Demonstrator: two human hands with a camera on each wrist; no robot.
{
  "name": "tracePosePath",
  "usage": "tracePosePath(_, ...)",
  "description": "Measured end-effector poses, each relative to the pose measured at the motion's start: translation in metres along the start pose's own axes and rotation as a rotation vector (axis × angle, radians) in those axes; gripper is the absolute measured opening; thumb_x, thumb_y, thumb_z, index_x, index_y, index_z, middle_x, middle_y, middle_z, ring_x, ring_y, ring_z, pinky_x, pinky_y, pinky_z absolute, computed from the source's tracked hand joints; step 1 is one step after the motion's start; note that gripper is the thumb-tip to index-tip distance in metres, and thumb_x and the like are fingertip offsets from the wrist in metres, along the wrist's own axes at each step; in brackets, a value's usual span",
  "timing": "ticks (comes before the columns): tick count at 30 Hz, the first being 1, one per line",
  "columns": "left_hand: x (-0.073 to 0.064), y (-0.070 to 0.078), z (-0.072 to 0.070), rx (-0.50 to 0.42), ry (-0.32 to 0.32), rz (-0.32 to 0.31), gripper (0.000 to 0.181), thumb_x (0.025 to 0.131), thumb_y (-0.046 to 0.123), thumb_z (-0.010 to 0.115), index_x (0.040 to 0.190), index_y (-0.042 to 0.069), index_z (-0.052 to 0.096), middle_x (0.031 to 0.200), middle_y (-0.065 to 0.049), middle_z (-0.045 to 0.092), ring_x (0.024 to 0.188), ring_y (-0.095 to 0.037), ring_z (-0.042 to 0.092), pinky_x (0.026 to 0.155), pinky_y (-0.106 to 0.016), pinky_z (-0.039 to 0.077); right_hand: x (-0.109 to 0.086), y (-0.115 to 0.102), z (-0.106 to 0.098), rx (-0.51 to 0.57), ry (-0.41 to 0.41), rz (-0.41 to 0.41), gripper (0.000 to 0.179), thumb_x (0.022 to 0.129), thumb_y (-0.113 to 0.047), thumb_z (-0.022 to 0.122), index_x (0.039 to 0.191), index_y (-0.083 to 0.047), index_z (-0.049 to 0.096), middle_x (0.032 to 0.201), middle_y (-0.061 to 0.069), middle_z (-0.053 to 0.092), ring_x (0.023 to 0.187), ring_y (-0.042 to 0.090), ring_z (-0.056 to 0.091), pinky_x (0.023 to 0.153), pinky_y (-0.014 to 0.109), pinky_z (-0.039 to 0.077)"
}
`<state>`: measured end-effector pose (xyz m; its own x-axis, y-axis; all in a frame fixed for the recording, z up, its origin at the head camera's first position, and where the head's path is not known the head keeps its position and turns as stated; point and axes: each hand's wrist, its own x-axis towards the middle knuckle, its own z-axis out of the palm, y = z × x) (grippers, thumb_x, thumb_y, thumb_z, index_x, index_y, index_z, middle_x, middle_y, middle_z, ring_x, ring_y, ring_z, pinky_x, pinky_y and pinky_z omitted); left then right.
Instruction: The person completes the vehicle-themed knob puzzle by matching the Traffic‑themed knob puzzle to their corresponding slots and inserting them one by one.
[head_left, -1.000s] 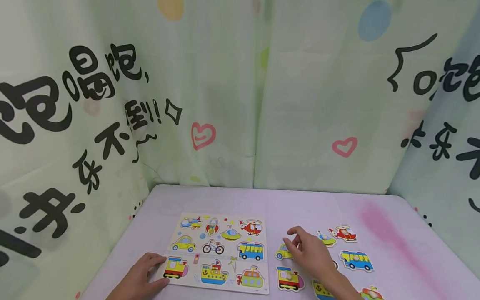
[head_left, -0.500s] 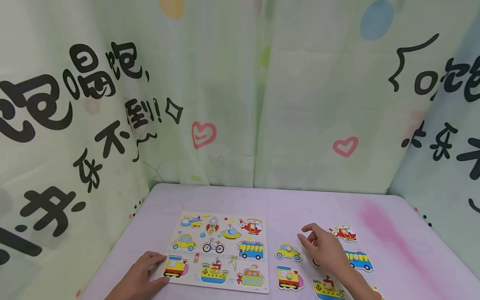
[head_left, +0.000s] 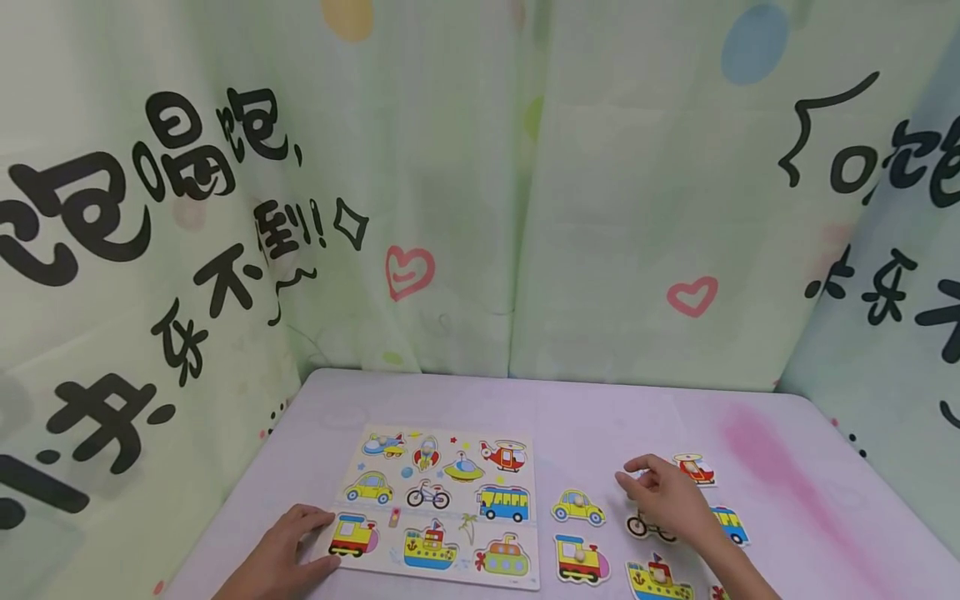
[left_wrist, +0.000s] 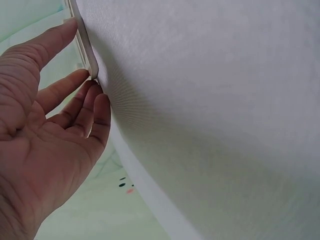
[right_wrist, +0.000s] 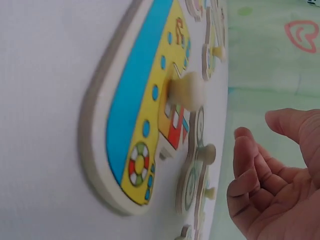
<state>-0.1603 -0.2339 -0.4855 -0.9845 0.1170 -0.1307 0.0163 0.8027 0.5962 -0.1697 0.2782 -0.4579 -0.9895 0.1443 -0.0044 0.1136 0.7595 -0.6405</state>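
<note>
Puzzle board (head_left: 392, 546): lies flat on the table (head_left: 600, 408), nearer its left edge than its right, well apart from the far edge.
Left curtain (head_left: 112, 329): big, tilted black lettering (head_left: 108, 425); I can read "不" and "到!", the rest not surely.
My left hand (head_left: 281, 554): thumb and forefinger spread wide, tips touching the board's left edge by its near left corner.
Board's far row: plane, rocket, flying saucer, helicopter.
Board's middle row: car, bicycle, bus.
Board's near row: train, ship, submarine; whether any outline on the board holds a fitted piece is too small to tell.
Back curtain (head_left: 600, 208): two pink hearts (head_left: 410, 273).
Just beside the board's right edge: car piece (head_left: 577, 507), and nearer me the train piece (head_left: 579, 559).
Next column: bicycle piece (head_left: 639, 527), partly under my hand; ship piece (head_left: 656, 582) with a wooden knob (right_wrist: 190, 91).
My right hand (head_left: 670, 498): in the air over the pieces, fingers loosely bent, a narrow gap between thumb and forefinger.
Toward the table's right edge: helicopter piece (head_left: 697, 472), bus piece (head_left: 732, 526) and a sliver of the submarine piece (head_left: 717, 593), all partly hidden by my hand or forearm.
Right curtain (head_left: 862, 358): more black characters (head_left: 888, 287), cut off at the side; I cannot read them surely.
</note>
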Motion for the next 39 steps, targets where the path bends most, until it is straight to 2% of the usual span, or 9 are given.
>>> tracePosePath(8, 0.0, 0.001, 0.001, 0.001, 0.001, -0.013, 0.062, 0.076, 0.033, 0.09, 0.127, 0.007, 0.069, 0.124, -0.003, 0.059, 0.113, -0.023, 0.057, 0.101, -0.053, 0.053, -0.003, 0.006, -0.013, 0.035, -0.021, 0.01, 0.041, 0.097, -0.03, 0.07, 0.121, 0.002, 0.064, 0.082, 0.002, 0.067, 0.069, 0.015, 0.059, 0.063, 0.029, 0.047)
tracePosePath(14, 0.0, -0.001, 0.001, 0.003, -0.004, -0.009, 0.062, 0.076, 0.033, 0.09, 0.128, 0.006, 0.068, 0.125, -0.003, 0.059, 0.113, -0.023, 0.056, 0.101, -0.052, 0.053, 0.0, 0.012, -0.018, 0.003, -0.021, -0.003, 0.037, 0.094, -0.026, 0.074, 0.117, 0.002, 0.066, 0.084, 0.001, 0.069, 0.069, 0.014, 0.061, 0.065, 0.03, 0.047)
tracePosePath(21, 0.0, -0.001, 0.001, 0.004, -0.001, 0.001, 0.062, 0.076, 0.032, 0.09, 0.127, 0.006, 0.069, 0.125, -0.004, 0.059, 0.113, -0.023, 0.057, 0.101, -0.052, 0.053, 0.004, 0.021, -0.023, -0.049, 0.002, -0.058, 0.035, 0.089, -0.025, 0.079, 0.108, 0.002, 0.068, 0.081, 0.001, 0.067, 0.07, 0.014, 0.058, 0.064, 0.032, 0.046)
tracePosePath(27, 0.0, 0.0, 0.001, 0.011, 0.0, 0.005, 0.061, 0.076, 0.032, 0.09, 0.127, 0.005, 0.069, 0.124, -0.004, 0.059, 0.112, -0.023, 0.057, 0.1, -0.051, 0.054, 0.009, 0.022, -0.025, -0.053, -0.018, -0.034, 0.036, 0.09, -0.025, 0.078, 0.108, 0.004, 0.067, 0.082, 0.003, 0.063, 0.069, 0.016, 0.054, 0.059, 0.03, 0.045)
tracePosePath(39, 0.002, 0.0, 0.0, 0.016, -0.007, 0.005, 0.062, 0.076, 0.034, 0.09, 0.127, 0.005, 0.069, 0.124, -0.005, 0.059, 0.112, -0.023, 0.057, 0.1, -0.051, 0.054, 0.019, 0.029, -0.022, -0.061, -0.034, 0.009, 0.036, 0.089, -0.024, 0.078, 0.108, 0.004, 0.066, 0.081, 0.004, 0.059, 0.068, 0.017, 0.053, 0.058, 0.03, 0.044)
